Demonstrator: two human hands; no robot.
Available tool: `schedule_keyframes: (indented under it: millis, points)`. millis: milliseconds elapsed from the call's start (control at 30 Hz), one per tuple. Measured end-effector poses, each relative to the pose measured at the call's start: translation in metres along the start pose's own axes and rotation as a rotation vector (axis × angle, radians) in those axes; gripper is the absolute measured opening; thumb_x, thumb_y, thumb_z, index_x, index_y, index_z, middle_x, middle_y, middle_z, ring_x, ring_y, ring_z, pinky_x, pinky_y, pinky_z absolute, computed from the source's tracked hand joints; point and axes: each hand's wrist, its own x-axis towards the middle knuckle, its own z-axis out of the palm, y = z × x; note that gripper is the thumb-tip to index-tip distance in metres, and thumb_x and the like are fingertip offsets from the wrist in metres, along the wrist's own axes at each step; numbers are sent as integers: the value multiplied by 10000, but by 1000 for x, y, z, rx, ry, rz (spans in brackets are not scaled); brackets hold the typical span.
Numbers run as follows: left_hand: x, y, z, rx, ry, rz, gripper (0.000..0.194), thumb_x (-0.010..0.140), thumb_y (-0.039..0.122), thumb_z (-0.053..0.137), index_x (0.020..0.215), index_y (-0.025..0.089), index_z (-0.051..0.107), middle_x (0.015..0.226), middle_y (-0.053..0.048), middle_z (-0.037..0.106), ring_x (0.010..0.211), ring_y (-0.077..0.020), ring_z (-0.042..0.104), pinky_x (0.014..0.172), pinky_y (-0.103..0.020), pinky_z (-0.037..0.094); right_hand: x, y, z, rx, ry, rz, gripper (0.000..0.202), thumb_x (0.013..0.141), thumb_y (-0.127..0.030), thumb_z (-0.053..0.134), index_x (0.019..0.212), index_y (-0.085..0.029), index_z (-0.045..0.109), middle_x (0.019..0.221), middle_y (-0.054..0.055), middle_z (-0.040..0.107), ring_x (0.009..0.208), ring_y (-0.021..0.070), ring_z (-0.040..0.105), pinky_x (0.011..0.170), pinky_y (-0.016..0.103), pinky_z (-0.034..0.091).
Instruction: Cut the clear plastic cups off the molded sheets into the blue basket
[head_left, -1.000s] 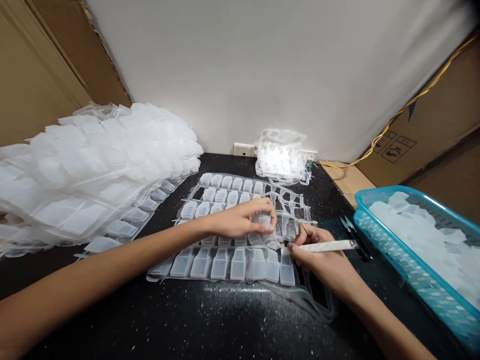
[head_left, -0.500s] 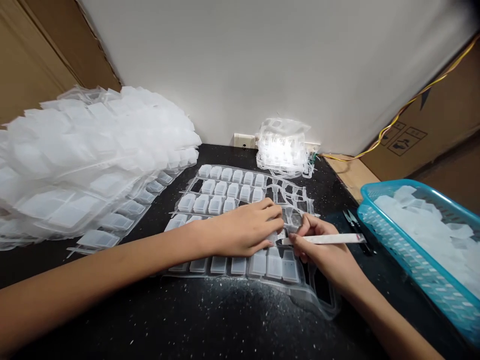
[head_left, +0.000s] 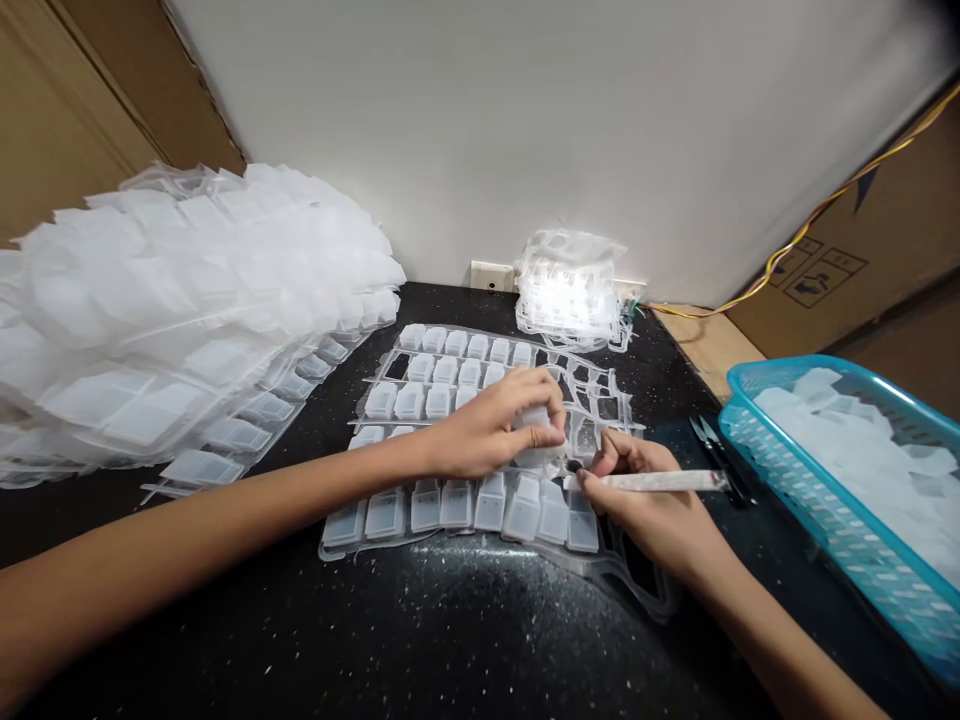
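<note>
A sheet of translucent plastic pieces [head_left: 409,400], joined in rows by a thin frame, lies on the black speckled counter. My left hand [head_left: 487,425] is over the middle of the sheet, its fingers curled round a translucent plastic piece [head_left: 534,422]. Just to the right, my right hand [head_left: 645,490] pinches a slim white tool [head_left: 667,481] with a flat handle. The tool's working end points left toward the sheet, close to the left hand, and is too small to make out. Bare frame strips [head_left: 592,385] form the sheet's right side.
A tall heap of similar sheets [head_left: 202,290] stands at left. Bare frames [head_left: 574,290] are stacked by the wall near a socket [head_left: 491,277]. On the right, a blue basket [head_left: 832,510] holds loose pieces [head_left: 862,430]; small snips [head_left: 720,455] lie beside it. Cardboard boxes [head_left: 817,270] flank the counter.
My left hand has lifted slightly and curled round a piece, where before its fingers lay flatter on the sheet. The near row has shifted a little. My right hand has barely moved.
</note>
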Motion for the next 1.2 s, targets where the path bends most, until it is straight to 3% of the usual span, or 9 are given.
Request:
schedule_keyframes:
  millis: [100,200,300,600,833,933,1033,1133,1200]
  points:
    - [-2,3,2,289,-192,152,75,979,199,522,1005,178,590,1073,-98,596,1062,-248,483,882,-357,440,-1,0,-6,13,2,36,230,737,-236,672,652,-218,459,576,-51,507,536,103,408,500,234,307]
    - [-5,8,5,516,-271,229,146,942,103,521,1069,145,579,1140,-129,597,1081,-261,475,875,-346,431,-3,-1,-11,104,18,79,231,741,-215,673,677,-225,452,542,-59,524,482,97,410,462,222,295]
    - [-5,11,5,554,-274,243,212,893,54,559,1091,128,577,1152,-134,599,1076,-256,485,870,-329,435,-3,-4,-12,157,40,93,254,741,-225,694,688,-229,445,526,-61,530,459,94,411,440,212,292]
    - [-3,15,10,647,-286,277,162,905,54,496,985,142,606,1078,-126,625,1030,-242,499,858,-314,428,1,0,-3,91,25,102,234,743,-203,677,688,-230,450,547,-62,573,467,101,472,440,203,352]
    - [-2,16,14,603,-224,323,219,889,12,463,896,134,645,1003,-136,652,942,-247,512,812,-347,425,2,2,-3,32,27,44,228,752,-224,665,669,-223,452,551,-62,533,500,97,410,458,219,307]
    - [-2,8,18,452,-215,281,223,874,12,478,873,148,654,992,-125,649,967,-252,510,841,-364,422,2,2,-4,-26,38,-20,232,739,-228,651,636,-215,443,572,-58,492,542,96,360,486,231,282]
    - [2,-2,14,-11,-48,76,121,921,134,560,845,168,647,941,-83,639,954,-225,534,853,-364,437,2,2,-4,-53,37,-39,223,720,-236,638,624,-217,437,585,-58,464,554,100,364,504,243,281]
    - [10,-4,-7,-571,311,-217,204,952,330,624,838,164,653,881,-49,618,849,-169,556,842,-341,456,2,2,-3,-54,35,-43,219,703,-239,632,615,-218,433,589,-59,450,559,102,372,507,245,275]
    - [14,3,-27,-832,536,-310,224,970,351,612,895,149,672,868,-42,604,807,-142,553,826,-309,468,3,2,-3,-62,40,-43,220,697,-242,633,609,-216,434,582,-60,441,560,101,368,503,240,268]
